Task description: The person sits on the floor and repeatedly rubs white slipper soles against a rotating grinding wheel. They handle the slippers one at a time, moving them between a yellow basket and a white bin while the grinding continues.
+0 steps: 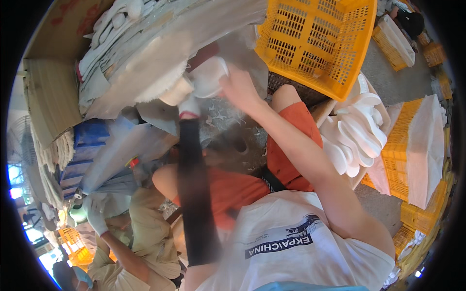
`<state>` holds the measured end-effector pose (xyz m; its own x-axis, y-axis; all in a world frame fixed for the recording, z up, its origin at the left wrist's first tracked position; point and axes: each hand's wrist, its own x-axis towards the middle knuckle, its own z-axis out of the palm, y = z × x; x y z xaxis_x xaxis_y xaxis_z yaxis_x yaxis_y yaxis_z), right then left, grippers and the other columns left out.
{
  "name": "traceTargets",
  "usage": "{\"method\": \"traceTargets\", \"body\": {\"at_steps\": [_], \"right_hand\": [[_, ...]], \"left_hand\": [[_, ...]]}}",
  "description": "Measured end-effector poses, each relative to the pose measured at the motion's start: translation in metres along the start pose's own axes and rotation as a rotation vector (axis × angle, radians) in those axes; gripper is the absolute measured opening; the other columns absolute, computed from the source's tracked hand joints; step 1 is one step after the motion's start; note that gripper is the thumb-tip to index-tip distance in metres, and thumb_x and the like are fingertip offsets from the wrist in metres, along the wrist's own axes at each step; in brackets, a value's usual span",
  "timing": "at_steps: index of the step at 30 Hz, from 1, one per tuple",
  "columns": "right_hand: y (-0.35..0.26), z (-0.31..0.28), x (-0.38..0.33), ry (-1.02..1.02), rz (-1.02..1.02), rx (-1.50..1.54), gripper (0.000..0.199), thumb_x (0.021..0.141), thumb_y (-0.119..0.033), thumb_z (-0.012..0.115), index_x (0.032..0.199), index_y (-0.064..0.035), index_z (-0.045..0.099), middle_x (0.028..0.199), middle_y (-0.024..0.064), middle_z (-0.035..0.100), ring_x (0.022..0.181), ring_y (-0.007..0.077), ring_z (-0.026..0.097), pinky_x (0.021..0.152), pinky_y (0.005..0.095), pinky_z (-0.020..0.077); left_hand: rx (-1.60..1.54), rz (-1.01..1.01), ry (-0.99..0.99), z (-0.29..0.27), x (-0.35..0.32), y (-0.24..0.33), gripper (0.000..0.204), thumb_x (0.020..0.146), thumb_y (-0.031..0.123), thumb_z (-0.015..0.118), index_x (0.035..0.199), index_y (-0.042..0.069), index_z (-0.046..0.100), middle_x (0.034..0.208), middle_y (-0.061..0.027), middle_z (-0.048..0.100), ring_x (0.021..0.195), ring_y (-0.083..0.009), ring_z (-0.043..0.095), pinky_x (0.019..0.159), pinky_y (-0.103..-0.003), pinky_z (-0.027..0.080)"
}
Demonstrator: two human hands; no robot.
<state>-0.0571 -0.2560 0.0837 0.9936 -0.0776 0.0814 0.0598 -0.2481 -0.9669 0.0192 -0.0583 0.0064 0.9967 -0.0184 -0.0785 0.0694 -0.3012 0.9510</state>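
Observation:
My bare right hand (241,88) grips the right edge of a smooth white dish-like piece (209,76) with a rounded rim; its exact kind is unclear. My left hand (190,105) wears a white glove with a red cuff, below a black sleeve. It reaches up to the underside of the same piece, where its fingers are hidden and blurred. A cream rounded pad (177,92) sits right beside the glove and the piece. To the right of my knee, a carton holds a pile of glossy white pieces (357,131) with long rounded shapes.
A yellow slotted crate (315,43) stands ahead of my right knee. Cardboard and layered cloth (145,68) hang over the left front. More lined crates (407,150) line the right side. At lower left sits another person, whose gloved hand (95,213) is near a blue slatted surface.

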Motion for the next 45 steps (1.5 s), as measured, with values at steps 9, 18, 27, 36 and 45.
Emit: {"method": "traceTargets", "body": {"at_steps": [9,18,27,36,45], "right_hand": [[0.009,0.003,-0.014,-0.060,-0.285,-0.157,0.060,0.087,-0.020,0.064,0.137,0.0088,0.051,0.113,0.0281,0.070,0.105,0.0468,0.069,0.096,0.0482,0.0545],[-0.050,0.054,-0.041,-0.305,0.424,0.514,0.048,0.090,-0.016,0.064,0.131,0.0073,0.058,0.107,0.0184,0.071,0.072,0.0216,0.071,0.054,0.0353,0.0571],[-0.013,0.004,-0.121,-0.055,-0.641,-0.809,0.043,0.089,-0.023,0.078,0.118,0.0052,0.064,0.102,0.0160,0.075,0.085,0.0292,0.074,0.075,0.0403,0.0597],[-0.109,0.066,-0.081,-0.067,-0.116,-0.433,0.041,0.086,-0.029,0.085,0.102,0.0048,0.066,0.082,0.0197,0.073,0.072,0.0218,0.069,0.066,0.0398,0.0538],[-0.070,0.016,-0.095,-0.150,-0.375,-0.655,0.043,0.080,-0.023,0.089,0.103,-0.0002,0.062,0.091,0.0195,0.074,0.083,0.0383,0.073,0.069,0.0449,0.0557]], "left_hand": [[-0.201,0.228,-0.085,0.026,-0.064,-0.005,0.028,0.105,0.016,0.053,0.121,-0.003,0.067,0.110,-0.0157,0.072,0.100,-0.0252,0.070,0.085,-0.036,0.056],[-1.077,-0.135,-0.262,-0.054,-0.056,-0.018,0.045,0.103,0.030,0.048,0.132,-0.002,0.059,0.124,-0.0199,0.068,0.113,-0.0336,0.069,0.098,-0.044,0.059],[-0.679,0.010,-0.112,0.005,-0.077,-0.039,0.029,0.105,0.024,0.057,0.113,-0.001,0.069,0.103,-0.0073,0.074,0.093,-0.0207,0.071,0.081,-0.032,0.057],[-1.427,-0.247,-0.062,0.015,-0.029,-0.037,0.059,0.109,0.056,0.034,0.126,0.006,0.062,0.114,-0.0122,0.070,0.103,-0.0282,0.067,0.090,-0.042,0.056],[-1.838,-0.132,-0.160,0.055,-0.123,0.009,0.056,0.109,0.057,0.036,0.126,0.009,0.058,0.107,-0.0113,0.068,0.094,-0.0304,0.067,0.083,-0.045,0.058]]}}
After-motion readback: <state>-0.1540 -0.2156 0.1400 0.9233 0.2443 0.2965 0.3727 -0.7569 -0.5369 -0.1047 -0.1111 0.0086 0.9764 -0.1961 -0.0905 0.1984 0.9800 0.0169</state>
